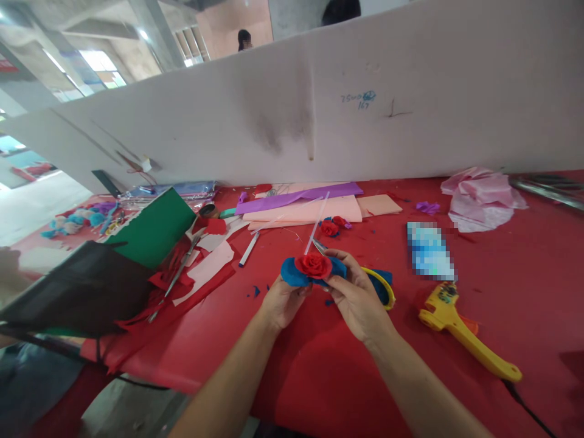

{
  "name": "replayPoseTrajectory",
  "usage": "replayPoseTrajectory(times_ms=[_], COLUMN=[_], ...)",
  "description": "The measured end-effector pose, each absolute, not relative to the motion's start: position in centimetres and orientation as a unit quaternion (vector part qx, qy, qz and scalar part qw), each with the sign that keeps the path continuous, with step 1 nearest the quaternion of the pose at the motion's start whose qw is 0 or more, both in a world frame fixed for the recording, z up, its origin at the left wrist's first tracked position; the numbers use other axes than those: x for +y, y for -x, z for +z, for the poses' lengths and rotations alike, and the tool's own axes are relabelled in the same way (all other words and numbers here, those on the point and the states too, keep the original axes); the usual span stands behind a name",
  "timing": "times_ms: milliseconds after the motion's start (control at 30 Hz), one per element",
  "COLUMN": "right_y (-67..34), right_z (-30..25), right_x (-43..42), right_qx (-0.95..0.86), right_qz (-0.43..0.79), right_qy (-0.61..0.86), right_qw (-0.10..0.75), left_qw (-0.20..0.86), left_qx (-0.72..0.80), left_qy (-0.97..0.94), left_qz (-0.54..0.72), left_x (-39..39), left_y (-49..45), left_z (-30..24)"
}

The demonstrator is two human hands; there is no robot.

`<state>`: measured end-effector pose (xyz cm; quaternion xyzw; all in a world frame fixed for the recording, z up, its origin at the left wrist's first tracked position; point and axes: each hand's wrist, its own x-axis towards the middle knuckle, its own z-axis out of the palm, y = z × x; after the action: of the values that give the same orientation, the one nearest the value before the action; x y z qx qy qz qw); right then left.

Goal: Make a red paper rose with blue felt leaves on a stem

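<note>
Above the red table, both of my hands hold one artificial rose, with a red ruffled center and broad blue petals to either side. My left hand is closed on it from below left, fingers partly hidden beneath the petals. My right hand grips its right side, thumb near the red center and fingers behind. Scissors with yellow handles lie just past my right hand, partly covered by it, beside blue scrap material. A translucent stick lies behind the flower. Farther back sits a smaller red and blue flower.
A yellow glue gun and a phone lie at right; the gun's cord runs off the front. Pink and purple sheets lie behind. A pen, red scraps and a green board are at left. A white partition stands behind.
</note>
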<state>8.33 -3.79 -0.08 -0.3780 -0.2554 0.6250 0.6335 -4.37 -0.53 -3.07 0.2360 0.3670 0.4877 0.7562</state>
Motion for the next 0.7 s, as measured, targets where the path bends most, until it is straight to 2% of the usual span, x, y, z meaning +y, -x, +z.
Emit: replayPoseTrajectory(times_ms=[700], right_y=[-8.81], right_z=[-0.98], right_x=[-3.53], right_qx=[-0.25], right_qz=[0.628], right_qy=[0.354], right_qw=[0.646], left_qw=[0.763], left_qx=[0.327], left_qy=[-0.225], left_qz=[0.51], left_x=[-0.2], left_y=[4.57], left_z=[-3.72])
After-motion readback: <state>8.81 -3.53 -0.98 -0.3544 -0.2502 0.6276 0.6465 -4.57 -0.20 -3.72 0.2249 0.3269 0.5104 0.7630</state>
